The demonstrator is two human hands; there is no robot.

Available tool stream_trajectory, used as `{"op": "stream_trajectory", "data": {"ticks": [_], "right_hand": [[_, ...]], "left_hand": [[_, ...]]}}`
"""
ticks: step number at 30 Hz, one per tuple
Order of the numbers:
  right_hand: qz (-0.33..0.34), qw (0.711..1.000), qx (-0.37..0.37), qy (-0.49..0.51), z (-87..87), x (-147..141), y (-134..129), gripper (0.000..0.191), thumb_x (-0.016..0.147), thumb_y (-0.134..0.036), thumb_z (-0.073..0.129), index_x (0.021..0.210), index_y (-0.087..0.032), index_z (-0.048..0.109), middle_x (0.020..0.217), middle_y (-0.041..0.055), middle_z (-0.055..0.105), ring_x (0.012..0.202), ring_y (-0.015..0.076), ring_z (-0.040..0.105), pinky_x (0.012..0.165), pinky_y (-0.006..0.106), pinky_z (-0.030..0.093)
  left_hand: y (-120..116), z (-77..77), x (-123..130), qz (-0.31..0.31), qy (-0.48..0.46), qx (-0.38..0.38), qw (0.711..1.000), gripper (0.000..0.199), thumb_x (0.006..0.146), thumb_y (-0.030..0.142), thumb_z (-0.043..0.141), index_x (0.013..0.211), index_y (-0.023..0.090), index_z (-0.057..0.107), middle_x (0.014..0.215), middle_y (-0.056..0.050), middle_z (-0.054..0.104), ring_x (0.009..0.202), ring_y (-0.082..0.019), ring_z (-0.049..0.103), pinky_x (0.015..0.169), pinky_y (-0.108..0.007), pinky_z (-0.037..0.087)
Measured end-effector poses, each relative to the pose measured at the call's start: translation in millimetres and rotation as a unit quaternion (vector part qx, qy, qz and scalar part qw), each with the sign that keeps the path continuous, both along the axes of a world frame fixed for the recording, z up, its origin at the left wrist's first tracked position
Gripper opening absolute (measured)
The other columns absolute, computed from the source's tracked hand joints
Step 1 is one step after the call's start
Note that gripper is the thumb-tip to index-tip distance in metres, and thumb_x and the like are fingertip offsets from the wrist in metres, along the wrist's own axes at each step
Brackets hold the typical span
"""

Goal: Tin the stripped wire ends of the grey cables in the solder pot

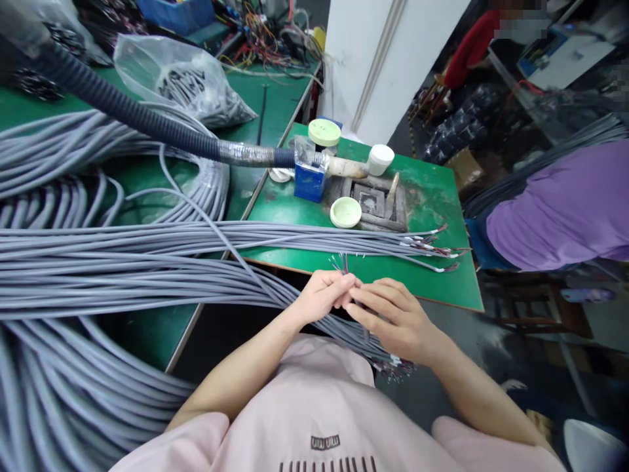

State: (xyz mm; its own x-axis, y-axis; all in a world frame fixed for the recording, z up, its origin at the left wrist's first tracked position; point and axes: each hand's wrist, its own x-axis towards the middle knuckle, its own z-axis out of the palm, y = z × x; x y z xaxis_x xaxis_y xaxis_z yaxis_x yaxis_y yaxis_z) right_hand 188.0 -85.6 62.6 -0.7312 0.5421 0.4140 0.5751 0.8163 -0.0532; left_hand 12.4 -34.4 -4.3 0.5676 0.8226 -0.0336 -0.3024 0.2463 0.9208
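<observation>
Corrugated hose — blue box, white jar

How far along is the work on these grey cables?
Done-looking: grey round cables fanned on the green bench end in bared coloured wires. In hand: left hand pinches thin coloured wires, right hand alongside. Remaining: the grey coil at far left, ends hidden, so remaining amount unclear.

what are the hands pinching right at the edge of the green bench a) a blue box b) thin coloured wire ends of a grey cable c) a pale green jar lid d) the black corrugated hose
B: the thin coloured wires poke up from the fingertips of the left hand, with the right hand close against them, and a grey cable runs into the grip.
</observation>
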Motion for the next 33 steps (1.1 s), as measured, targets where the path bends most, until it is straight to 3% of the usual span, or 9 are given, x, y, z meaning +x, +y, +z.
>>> {"op": "stream_trajectory", "data": {"ticks": [3, 6, 8, 12, 17, 25, 33], "right_hand": [[-0.08, 0.991, -0.019, 0.107, -11.9, 0.8, -7.5, 0.038, 0.084, -0.012, 0.054, 0.118, -0.028, 0.06, 0.113, 0.0081, 0.07, 0.103, 0.0221, 0.064, 0.085, 0.042, 0.054], [-0.173, 0.961, -0.068, 0.202, -21.9, -4.8, -13.7, 0.017, 0.085, -0.022, 0.057, 0.099, -0.03, 0.064, 0.085, 0.004, 0.072, 0.077, 0.0217, 0.066, 0.068, 0.04, 0.053], [-0.201, 0.943, -0.121, 0.235, -27.9, -10.1, -16.8, 0.006, 0.086, -0.03, 0.058, 0.084, -0.029, 0.063, 0.068, 0.0006, 0.067, 0.062, 0.0197, 0.062, 0.059, 0.037, 0.05], [-0.211, 0.926, -0.187, 0.253, -37.7, -18.5, -21.8, 0.02, 0.088, -0.036, 0.054, 0.072, -0.026, 0.061, 0.059, -0.0013, 0.062, 0.052, 0.0153, 0.055, 0.051, 0.03, 0.043], [-0.232, 0.914, -0.235, 0.235, -41.0, -21.3, -25.7, 0.027, 0.091, -0.031, 0.05, 0.069, -0.02, 0.061, 0.056, -0.0016, 0.061, 0.052, 0.0108, 0.054, 0.053, 0.023, 0.04], [-0.239, 0.919, -0.205, 0.237, -44.3, -21.5, -27.9, 0.024, 0.091, -0.027, 0.052, 0.071, -0.018, 0.061, 0.056, -0.0019, 0.059, 0.051, 0.0095, 0.051, 0.053, 0.022, 0.037], [-0.238, 0.921, -0.198, 0.237, -47.6, -19.7, -29.7, 0.024, 0.091, -0.028, 0.052, 0.071, -0.017, 0.06, 0.057, -0.0016, 0.058, 0.051, 0.0091, 0.051, 0.053, 0.022, 0.036]], "left_hand": [[-1.2, 0.6, 1.6, 0.007, 0.008, 0.021, 1.0, 0.056, 0.082, 0.061, 0.054, 0.061, 0.011, 0.065, 0.044, 0.001, 0.049, 0.041, -0.005, 0.038, 0.042, -0.021, 0.028], [-3.6, 1.8, 3.7, 0.008, 0.018, 0.009, 1.0, 0.054, 0.083, 0.06, 0.054, 0.076, 0.009, 0.072, 0.043, 0.002, 0.049, 0.04, -0.005, 0.037, 0.042, -0.021, 0.026], [-5.4, 2.8, 4.7, 0.009, 0.022, 0.004, 1.0, 0.054, 0.082, 0.059, 0.054, 0.079, 0.009, 0.073, 0.041, 0.002, 0.047, 0.039, -0.006, 0.037, 0.042, -0.021, 0.026], [-8.1, 4.4, 5.4, -0.003, 0.018, 0.002, 1.0, 0.056, 0.081, 0.061, 0.055, 0.081, 0.008, 0.075, 0.04, 0.002, 0.046, 0.039, -0.005, 0.035, 0.042, -0.021, 0.025], [-10.4, 6.7, 5.7, 0.001, 0.024, -0.009, 1.0, 0.057, 0.082, 0.061, 0.053, 0.08, 0.008, 0.075, 0.041, 0.002, 0.046, 0.039, -0.005, 0.033, 0.042, -0.021, 0.024], [-11.6, 7.2, 7.2, 0.066, 0.026, -0.021, 0.997, 0.047, 0.078, 0.056, 0.062, 0.076, 0.01, 0.073, 0.043, 0.003, 0.047, 0.041, -0.005, 0.035, 0.043, -0.021, 0.027], [-11.6, 1.2, 8.3, 0.049, 0.001, -0.025, 0.998, 0.045, 0.081, 0.054, 0.06, 0.081, 0.011, 0.075, 0.044, 0.002, 0.05, 0.04, -0.004, 0.036, 0.043, -0.02, 0.028]]}}
